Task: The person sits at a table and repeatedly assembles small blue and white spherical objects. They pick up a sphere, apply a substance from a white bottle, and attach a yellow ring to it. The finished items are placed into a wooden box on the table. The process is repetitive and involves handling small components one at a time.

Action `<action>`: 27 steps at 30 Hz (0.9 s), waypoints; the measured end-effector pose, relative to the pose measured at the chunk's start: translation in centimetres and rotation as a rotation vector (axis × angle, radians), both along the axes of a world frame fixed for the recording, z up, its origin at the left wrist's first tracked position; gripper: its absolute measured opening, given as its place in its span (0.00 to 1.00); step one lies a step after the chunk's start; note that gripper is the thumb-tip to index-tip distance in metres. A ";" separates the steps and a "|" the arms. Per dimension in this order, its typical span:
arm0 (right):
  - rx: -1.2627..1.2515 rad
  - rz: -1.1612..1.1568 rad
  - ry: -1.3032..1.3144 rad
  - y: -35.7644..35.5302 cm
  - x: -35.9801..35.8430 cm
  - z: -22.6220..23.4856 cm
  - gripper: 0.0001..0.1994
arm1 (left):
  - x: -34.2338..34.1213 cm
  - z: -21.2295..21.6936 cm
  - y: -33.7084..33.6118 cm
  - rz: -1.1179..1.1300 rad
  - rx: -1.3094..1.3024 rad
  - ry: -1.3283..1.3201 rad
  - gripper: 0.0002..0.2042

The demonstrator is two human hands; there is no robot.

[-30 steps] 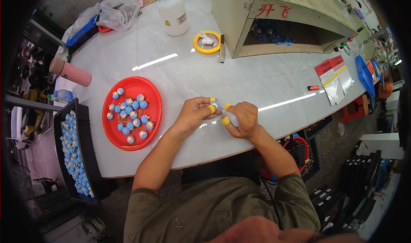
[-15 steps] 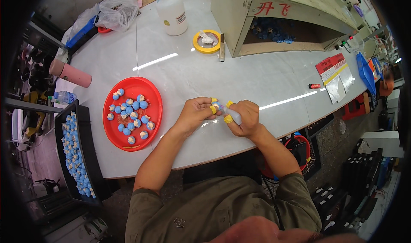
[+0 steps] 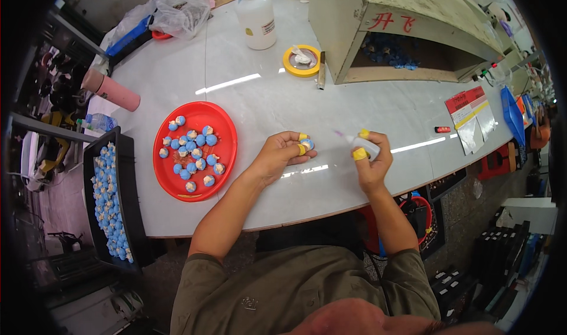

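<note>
Yellow tape wraps fingertips on both hands. Pinched between the thumb and fingers of my left hand point(image 3: 277, 156) is a small blue ball with a cream-coloured part point(image 3: 306, 143). My right hand point(image 3: 375, 165) grips a small whitish squeeze bottle point(image 3: 367, 148), its thin nozzle pointing left toward the ball but apart from it. Left of my left hand lies a round red tray point(image 3: 229, 137) with several similar blue-and-cream balls point(image 3: 189, 152) spread over it.
A black bin point(image 3: 131, 199) full of similar balls stands at the table's left edge. Farther back are a pink flask point(image 3: 112, 91), a white bottle point(image 3: 257, 22), a yellow tape roll point(image 3: 302, 72) and a metal box point(image 3: 351, 45) holding blue pieces. Red-and-silver packets point(image 3: 469, 119) lie right.
My right hand has drawn the squeeze bottle away from the ball, to the right. The left hand still pinches the ball. The whole view has shifted slightly.
</note>
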State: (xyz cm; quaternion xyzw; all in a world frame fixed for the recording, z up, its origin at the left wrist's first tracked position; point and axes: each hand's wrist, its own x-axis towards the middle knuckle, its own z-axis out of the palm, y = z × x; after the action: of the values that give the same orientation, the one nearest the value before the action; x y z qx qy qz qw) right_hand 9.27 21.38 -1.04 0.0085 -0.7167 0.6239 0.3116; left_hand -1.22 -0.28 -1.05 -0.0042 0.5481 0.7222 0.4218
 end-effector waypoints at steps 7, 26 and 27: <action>0.045 -0.186 -0.260 8.7 2.0 0.2 0.15 | 0.2 0.9 -0.6 -0.013 0.012 0.004 0.14; 0.603 -0.686 0.012 13.5 2.9 0.9 0.10 | 1.2 -0.1 0.6 -0.001 0.052 0.044 0.16; 0.666 -0.587 0.017 12.5 0.9 1.8 0.10 | 1.3 0.0 0.7 0.011 0.051 0.043 0.14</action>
State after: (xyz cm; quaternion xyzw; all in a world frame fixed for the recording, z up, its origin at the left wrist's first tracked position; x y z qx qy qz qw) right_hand 10.21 33.87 0.81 -0.0903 -0.8481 0.2439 0.4616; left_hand 0.06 0.37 -1.03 0.0191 0.5384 0.7384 0.4057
